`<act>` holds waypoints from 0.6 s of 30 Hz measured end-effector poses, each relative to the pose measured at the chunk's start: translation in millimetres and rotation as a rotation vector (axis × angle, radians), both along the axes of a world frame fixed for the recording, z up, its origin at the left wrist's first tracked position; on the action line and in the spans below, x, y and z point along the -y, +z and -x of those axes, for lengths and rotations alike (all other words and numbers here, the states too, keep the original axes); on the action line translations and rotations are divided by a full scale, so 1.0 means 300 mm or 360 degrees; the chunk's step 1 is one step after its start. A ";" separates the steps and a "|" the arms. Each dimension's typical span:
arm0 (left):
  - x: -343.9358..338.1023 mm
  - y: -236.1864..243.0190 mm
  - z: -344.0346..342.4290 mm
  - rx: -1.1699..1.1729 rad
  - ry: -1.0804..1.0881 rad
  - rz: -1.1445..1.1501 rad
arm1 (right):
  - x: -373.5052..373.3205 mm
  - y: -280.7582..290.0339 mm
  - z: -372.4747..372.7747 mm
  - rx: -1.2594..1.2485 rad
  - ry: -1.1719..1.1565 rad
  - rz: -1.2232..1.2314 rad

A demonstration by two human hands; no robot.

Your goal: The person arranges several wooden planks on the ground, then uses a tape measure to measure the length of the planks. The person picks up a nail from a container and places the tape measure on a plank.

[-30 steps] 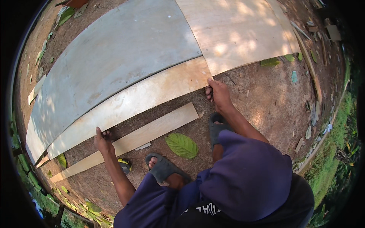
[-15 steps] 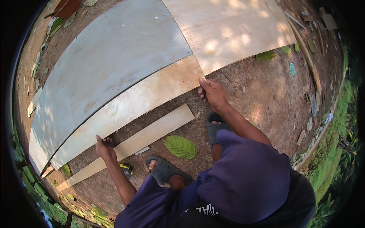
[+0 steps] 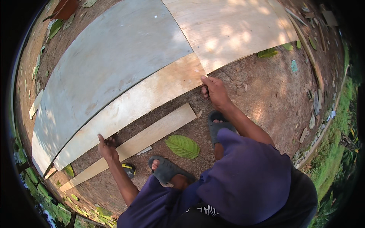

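Observation:
A long, pale plywood strip [image 3: 140,97] lies along the near edge of a grey-faced plywood sheet [image 3: 114,57], with a thin dark gap between them towards the left. My left hand [image 3: 108,147] grips the strip's near edge, thumb on top and fingers curled beneath. At the strip's right end, my right hand [image 3: 214,90] pinches the near corner the same way. That end touches a larger, light plywood sheet [image 3: 228,34] at the upper right. A narrower loose wood strip [image 3: 152,133] lies on the ground between the held strip and my feet.
A black and yellow tape measure [image 3: 129,170] rests near my left forearm. One big green leaf [image 3: 182,146] lies between my sandalled feet. A long thin batten [image 3: 308,57] lies at the right, near scattered scraps and grass. A reddish-brown container [image 3: 65,9] stands at the upper left.
Both hands keep their hold on the plywood strip. The whole view has shifted slightly; the strip sits almost the same against the two sheets.

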State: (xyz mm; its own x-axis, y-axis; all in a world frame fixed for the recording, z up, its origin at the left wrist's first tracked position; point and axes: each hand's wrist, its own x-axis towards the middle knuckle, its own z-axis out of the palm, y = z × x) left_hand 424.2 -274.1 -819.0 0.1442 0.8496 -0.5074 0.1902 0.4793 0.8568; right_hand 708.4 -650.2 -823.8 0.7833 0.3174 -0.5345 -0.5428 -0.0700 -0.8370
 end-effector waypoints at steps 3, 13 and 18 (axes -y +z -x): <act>-0.024 -0.029 0.024 0.0038 -0.0027 -0.0028 | 0.008 0.008 0.009 -0.0032 -0.0001 0.0028; -0.070 -0.072 0.022 0.0052 0.0034 -0.0014 | 0.000 -0.033 0.001 -0.0023 0.0029 0.0103; -0.058 -0.049 0.017 0.0020 0.0002 0.0017 | -0.002 -0.033 0.006 -0.0006 0.0041 0.0105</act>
